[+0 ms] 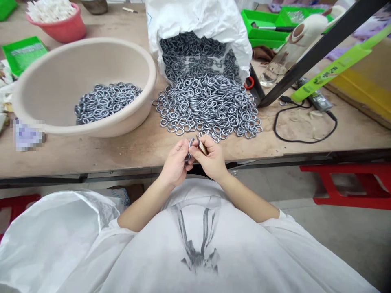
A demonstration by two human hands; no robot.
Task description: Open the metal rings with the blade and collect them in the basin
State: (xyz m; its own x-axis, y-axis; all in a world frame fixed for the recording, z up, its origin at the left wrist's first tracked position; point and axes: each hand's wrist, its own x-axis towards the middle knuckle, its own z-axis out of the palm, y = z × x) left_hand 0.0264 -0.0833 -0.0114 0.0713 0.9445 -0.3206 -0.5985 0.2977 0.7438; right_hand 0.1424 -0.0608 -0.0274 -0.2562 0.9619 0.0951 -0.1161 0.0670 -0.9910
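Close together at the table's front edge are both my hands. Between the thumb and fingers of my left hand [176, 162] are dark grey rings [188, 156]; how many is hard to tell. My right hand [213, 160] is closed around a small knife-like tool [202, 146] with a brownish handle, its tip near the rings. Just beyond my hands lies a spread pile of grey rings [210, 101], spilling from the mouth of a white sack [195, 18]. A large beige basin [82, 51] to the left holds more of the same rings.
Behind the basin stands a red bowl [61, 26] of white pieces, with a green tray [25, 55] nearby. A dark metal bar [317, 53], a clear bottle [276, 67] and a black cable [305, 141] occupy the right side. A red stool [345, 199] stands below the table.
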